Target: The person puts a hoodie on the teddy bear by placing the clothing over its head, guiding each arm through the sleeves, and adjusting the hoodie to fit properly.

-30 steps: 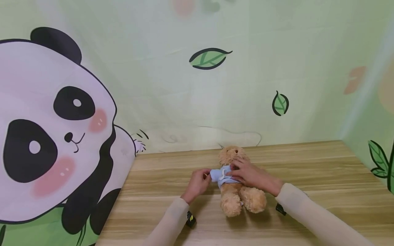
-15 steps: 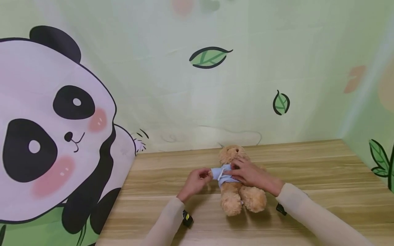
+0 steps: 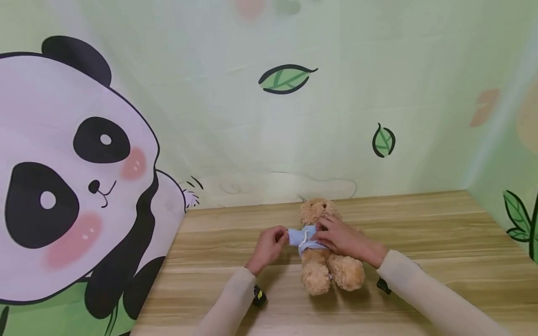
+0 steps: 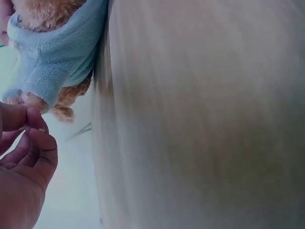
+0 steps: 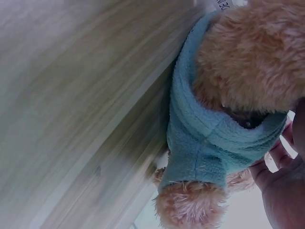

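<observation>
A light brown teddy bear (image 3: 316, 275) lies on its back, head toward the wall, in a blue fleece shirt (image 3: 296, 236) with a white cord (image 3: 305, 237) on the chest. At the end of the sleeve on the left, my left hand (image 3: 269, 245) pinches with thumb and fingertips. The left wrist view shows those fingertips right at the paw (image 4: 34, 101) in the sleeve opening. My right hand (image 3: 342, 239) holds the bear across the chest, fingers curved over the shirt front and covering part of it. In the right wrist view, its fingers (image 5: 281, 155) meet the shirt near the hem.
The bear lies on a wood-grain table (image 3: 210, 280) near its back edge. Behind stands a pale green printed wall cloth (image 3: 227, 116) with a panda (image 3: 122, 186) at left. A black wrist device (image 3: 259, 296) sits under the left sleeve. A white label (image 5: 224, 5) shows by the bear's legs.
My left hand shifted slightly left, then back, at the sleeve end; the paw showed beyond the cuff half a second ago and is now mostly covered in the head view. My right hand stays in place.
</observation>
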`<state>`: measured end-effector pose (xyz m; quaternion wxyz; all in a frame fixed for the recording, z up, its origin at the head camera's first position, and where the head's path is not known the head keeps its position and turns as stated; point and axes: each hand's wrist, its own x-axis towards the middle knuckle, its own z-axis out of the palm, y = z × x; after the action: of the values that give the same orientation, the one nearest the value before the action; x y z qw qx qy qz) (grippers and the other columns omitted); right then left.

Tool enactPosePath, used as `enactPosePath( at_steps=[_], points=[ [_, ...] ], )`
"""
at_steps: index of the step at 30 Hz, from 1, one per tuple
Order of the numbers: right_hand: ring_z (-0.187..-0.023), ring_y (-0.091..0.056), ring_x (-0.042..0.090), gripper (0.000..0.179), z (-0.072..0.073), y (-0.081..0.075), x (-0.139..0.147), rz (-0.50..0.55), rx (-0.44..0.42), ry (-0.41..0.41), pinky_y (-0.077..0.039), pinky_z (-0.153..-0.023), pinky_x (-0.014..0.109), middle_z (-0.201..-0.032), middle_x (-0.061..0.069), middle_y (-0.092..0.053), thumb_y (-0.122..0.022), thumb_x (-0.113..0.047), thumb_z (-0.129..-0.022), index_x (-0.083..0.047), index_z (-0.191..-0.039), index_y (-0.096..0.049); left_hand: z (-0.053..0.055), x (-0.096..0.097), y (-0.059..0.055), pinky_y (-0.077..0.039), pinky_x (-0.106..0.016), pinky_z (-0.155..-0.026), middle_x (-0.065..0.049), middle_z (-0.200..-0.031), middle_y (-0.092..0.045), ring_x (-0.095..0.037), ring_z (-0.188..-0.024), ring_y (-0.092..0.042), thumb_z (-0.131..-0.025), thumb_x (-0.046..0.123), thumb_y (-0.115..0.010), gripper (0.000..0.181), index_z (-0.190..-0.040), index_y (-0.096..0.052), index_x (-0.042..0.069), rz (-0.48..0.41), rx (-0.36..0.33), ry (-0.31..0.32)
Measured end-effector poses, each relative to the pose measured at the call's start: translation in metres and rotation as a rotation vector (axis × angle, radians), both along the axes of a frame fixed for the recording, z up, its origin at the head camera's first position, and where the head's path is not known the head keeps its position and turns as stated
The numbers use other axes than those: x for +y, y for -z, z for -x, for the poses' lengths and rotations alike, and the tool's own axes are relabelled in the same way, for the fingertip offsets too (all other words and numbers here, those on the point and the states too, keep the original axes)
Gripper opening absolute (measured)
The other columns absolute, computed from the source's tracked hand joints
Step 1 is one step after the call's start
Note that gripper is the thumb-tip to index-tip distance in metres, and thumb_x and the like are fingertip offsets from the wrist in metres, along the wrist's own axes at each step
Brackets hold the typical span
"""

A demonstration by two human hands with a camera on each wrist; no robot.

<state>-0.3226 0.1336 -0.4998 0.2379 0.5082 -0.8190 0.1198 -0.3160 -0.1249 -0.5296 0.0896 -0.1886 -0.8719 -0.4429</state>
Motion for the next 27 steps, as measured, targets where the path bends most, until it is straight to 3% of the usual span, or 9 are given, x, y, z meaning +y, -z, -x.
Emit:
enactPosePath(
  at_steps=[3,7,10,16,19,24,27],
  points=[
    [-0.093,-0.053,0.022,0.007,-0.001,0.001,0.001,0.034,-0.023,-0.026,-0.047,-0.077,0.038,-0.098,0.006,-0.058,-0.069,-0.012,-0.089,-0.016,-0.095,-0.071,0.0,0.0,0.003,-0.044,-0.018,-0.061,-0.008,-0.079,-0.068,-0.004,-0.068,-0.051,-0.092,0.001,-0.062,0.009,-0.097,-0.069,0.004,-0.019,-0.035,-0.005],
    [-0.095,-0.058,0.024,0.016,-0.003,-0.003,0.004,0.065,-0.078,-0.031,-0.05,-0.079,0.039,-0.101,0.007,-0.062,-0.071,-0.01,-0.087,-0.013,-0.103,-0.071,-0.002,-0.001,0.003,-0.045,-0.019,-0.061,-0.01,-0.081,-0.069,-0.005,-0.068,-0.053,-0.09,-0.005,-0.059,0.023,-0.109,-0.067,0.005,-0.02,-0.05,0.023],
    [-0.099,-0.063,0.025,0.023,-0.008,-0.011,0.013,0.093,-0.169,0.048,-0.053,-0.082,0.041,-0.108,0.008,-0.066,-0.069,-0.012,-0.089,-0.012,-0.112,-0.071,-0.004,-0.001,0.0,-0.049,-0.021,-0.064,-0.01,-0.086,-0.07,-0.008,-0.071,-0.058,-0.09,-0.001,-0.059,0.025,-0.113,-0.068,0.006,0.007,-0.051,0.035],
    [-0.101,-0.065,0.03,0.024,-0.018,-0.027,0.048,0.152,-0.272,0.331,-0.054,-0.081,0.047,-0.114,0.011,-0.067,-0.066,-0.01,-0.09,-0.01,-0.113,-0.071,-0.007,0.002,-0.009,-0.054,-0.027,-0.072,-0.01,-0.102,-0.07,-0.018,-0.083,-0.067,-0.095,0.023,-0.06,0.025,-0.114,-0.068,0.009,0.029,-0.068,0.039],
    [-0.096,-0.067,0.03,0.027,-0.022,-0.029,0.064,0.155,-0.378,0.44,-0.055,-0.079,0.047,-0.114,0.013,-0.068,-0.065,-0.012,-0.091,-0.006,-0.117,-0.069,-0.007,0.002,-0.01,-0.054,-0.026,-0.071,-0.011,-0.102,-0.07,-0.02,-0.083,-0.068,-0.097,0.024,-0.061,0.024,-0.112,-0.068,0.007,0.028,-0.053,0.039],
    [-0.082,-0.07,0.026,0.03,-0.023,-0.022,0.077,0.16,-0.598,0.471,-0.057,-0.072,0.04,-0.105,0.018,-0.071,-0.065,-0.011,-0.092,0.001,-0.119,-0.065,-0.008,0.002,-0.01,-0.053,-0.021,-0.059,-0.012,-0.096,-0.069,-0.023,-0.076,-0.069,-0.096,0.01,-0.062,0.015,-0.108,-0.067,0.005,0.001,-0.057,0.019],
    [-0.082,-0.07,0.026,0.029,-0.022,-0.014,0.077,0.197,-0.648,0.471,-0.057,-0.073,0.039,-0.102,0.018,-0.072,-0.066,-0.01,-0.091,0.002,-0.118,-0.065,-0.008,0.001,-0.009,-0.051,-0.019,-0.055,-0.014,-0.092,-0.069,-0.024,-0.071,-0.068,-0.095,0.004,-0.06,0.017,-0.11,-0.067,0.004,-0.025,-0.064,0.023]
  ],
)
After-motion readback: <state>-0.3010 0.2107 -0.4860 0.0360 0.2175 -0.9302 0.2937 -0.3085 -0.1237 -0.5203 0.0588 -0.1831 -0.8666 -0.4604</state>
